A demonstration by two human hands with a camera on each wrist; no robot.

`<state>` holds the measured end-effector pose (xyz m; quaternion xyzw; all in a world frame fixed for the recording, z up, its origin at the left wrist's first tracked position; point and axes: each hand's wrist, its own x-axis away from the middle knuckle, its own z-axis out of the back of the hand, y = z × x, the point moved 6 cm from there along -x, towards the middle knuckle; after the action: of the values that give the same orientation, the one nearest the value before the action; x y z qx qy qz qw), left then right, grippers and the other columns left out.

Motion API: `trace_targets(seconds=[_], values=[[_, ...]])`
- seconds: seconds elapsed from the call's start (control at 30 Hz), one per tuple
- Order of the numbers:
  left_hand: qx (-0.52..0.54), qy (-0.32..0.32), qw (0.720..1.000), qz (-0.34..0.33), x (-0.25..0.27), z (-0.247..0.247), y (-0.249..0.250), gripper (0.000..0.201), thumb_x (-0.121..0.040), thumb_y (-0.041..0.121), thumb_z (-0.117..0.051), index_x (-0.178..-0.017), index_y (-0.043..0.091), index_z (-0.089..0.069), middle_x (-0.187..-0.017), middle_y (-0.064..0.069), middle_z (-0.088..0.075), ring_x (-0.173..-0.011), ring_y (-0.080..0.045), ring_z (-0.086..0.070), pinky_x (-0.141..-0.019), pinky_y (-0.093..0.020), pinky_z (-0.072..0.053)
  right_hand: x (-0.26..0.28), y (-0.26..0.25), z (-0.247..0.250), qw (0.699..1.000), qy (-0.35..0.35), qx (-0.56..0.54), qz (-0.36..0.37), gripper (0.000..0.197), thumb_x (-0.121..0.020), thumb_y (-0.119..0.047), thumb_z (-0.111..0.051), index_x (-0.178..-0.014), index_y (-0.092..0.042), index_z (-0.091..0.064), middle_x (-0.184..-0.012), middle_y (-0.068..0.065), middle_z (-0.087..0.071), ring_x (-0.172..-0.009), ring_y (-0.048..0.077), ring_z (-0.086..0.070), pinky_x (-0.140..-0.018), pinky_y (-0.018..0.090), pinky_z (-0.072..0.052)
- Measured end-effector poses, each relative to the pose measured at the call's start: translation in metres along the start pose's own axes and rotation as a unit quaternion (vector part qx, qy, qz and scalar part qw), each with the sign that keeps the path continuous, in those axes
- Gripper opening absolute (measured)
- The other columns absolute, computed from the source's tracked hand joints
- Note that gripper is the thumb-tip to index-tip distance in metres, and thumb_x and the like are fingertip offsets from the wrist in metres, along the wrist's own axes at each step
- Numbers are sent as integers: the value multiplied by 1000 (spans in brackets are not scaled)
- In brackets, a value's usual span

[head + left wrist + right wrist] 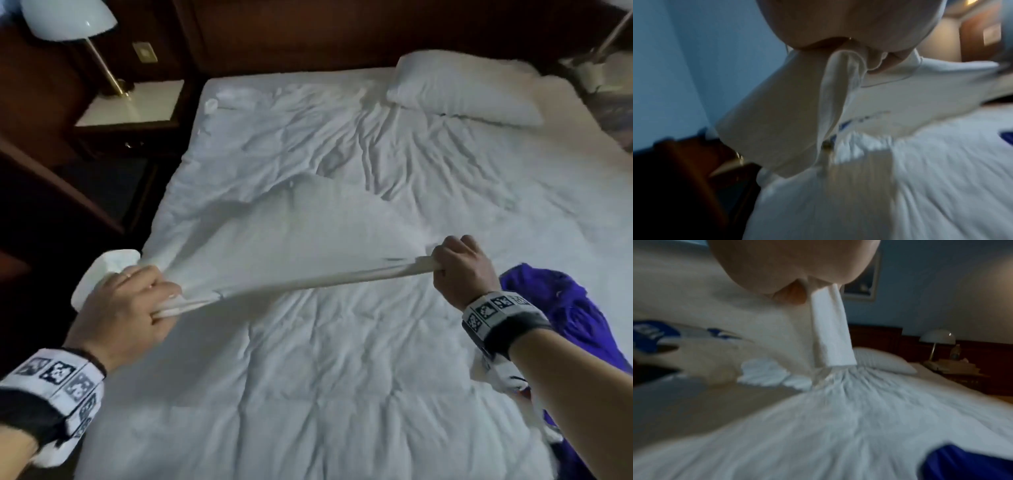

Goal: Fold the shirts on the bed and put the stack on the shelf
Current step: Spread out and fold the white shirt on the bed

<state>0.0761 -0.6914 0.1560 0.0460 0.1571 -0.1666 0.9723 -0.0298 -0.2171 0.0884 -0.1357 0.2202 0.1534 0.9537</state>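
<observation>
A white shirt [301,240] hangs stretched in the air above the bed [342,377], its far part sagging toward the sheet. My left hand [137,301] grips one shoulder of it, a sleeve [102,270] sticking out past my knuckles. My right hand [459,267] grips the other bunched end. In the left wrist view the sleeve [781,116] hangs below my fist and blue print shows on the shirt front [900,100]. The right wrist view shows a strip of white cloth [830,337] hanging from my fist. A purple shirt [575,315] lies crumpled under my right forearm.
A pillow [466,89] lies at the head of the bed on the right. A nightstand [133,106] with a lamp [68,20] stands left of the bed, against dark wooden furniture. A second lamp [937,339] stands on the bed's other side.
</observation>
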Motion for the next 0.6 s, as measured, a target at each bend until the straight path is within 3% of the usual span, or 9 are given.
trace_targets(seconds=[0.1, 0.17, 0.23, 0.3, 0.33, 0.4, 0.53, 0.6], values=[[-4, -160, 986, 56, 89, -91, 15, 32, -72, 30, -48, -89, 20, -72, -84, -3, -58, -79, -34, -60, -68, -46, -42, 90, 2, -55, 996, -93, -5, 2, 19, -73, -8, -44, -66, -7, -61, -73, 9, -54, -71, 33, -49, -51, 42, -47], [-21, -262, 962, 79, 143, -152, 27, 35, -66, 29, -58, -98, 22, -71, -90, 0, -59, -83, -31, -60, -70, -45, -42, 148, 3, -92, 989, -147, 10, 3, 14, -68, -3, -49, -65, -7, -61, -71, 10, -54, -69, 33, -49, -52, 41, -46], [-28, -370, 923, 106, 179, -192, 40, 49, -63, 27, -75, -112, 25, -70, -100, 2, -62, -92, -29, -63, -75, -46, -47, 188, 1, -110, 978, -204, 34, -5, 11, -62, 0, -56, -66, -8, -61, -73, 10, -54, -70, 34, -50, -55, 41, -45], [-43, -470, 873, 121, 218, -233, 59, 69, -70, 42, -75, -136, 33, -55, -124, 4, -59, -116, -24, -57, -93, -44, -44, 238, 6, -133, 959, -274, 68, -27, 17, -59, 2, -67, -70, -10, -64, -80, 11, -56, -76, 35, -52, -61, 41, -42], [-49, -490, 859, 137, 233, -248, 68, 77, -71, 52, -70, -143, 34, -46, -134, 3, -53, -125, -24, -51, -98, -42, -39, 260, 11, -138, 947, -306, 79, -53, 23, -56, 1, -72, -75, -11, -66, -84, 13, -57, -79, 37, -53, -64, 42, -42], [-37, -498, 851, 164, 245, -268, 87, 88, -64, 59, -69, -143, 29, -46, -134, -4, -52, -125, -31, -48, -98, -48, -39, 296, 23, -142, 925, -351, 82, -122, 36, -53, -1, -76, -87, -10, -69, -94, 17, -58, -86, 40, -54, -69, 46, -43], [-24, -448, 890, 80, 223, -295, 138, 76, -57, 44, -75, -127, 18, -58, -113, -9, -55, -101, -35, -56, -82, -49, -47, 321, 41, -135, 925, -336, 56, -170, 42, -51, 9, -73, -91, -2, -66, -98, 23, -57, -85, 44, -54, -63, 47, -50], [-6, -449, 892, 51, 204, -308, 157, 70, -59, 37, -79, -123, 16, -58, -110, -10, -55, -96, -37, -58, -77, -48, -50, 322, 48, -129, 935, -306, 41, -173, 37, -54, 12, -68, -88, -1, -64, -97, 22, -56, -84, 43, -52, -60, 44, -48]])
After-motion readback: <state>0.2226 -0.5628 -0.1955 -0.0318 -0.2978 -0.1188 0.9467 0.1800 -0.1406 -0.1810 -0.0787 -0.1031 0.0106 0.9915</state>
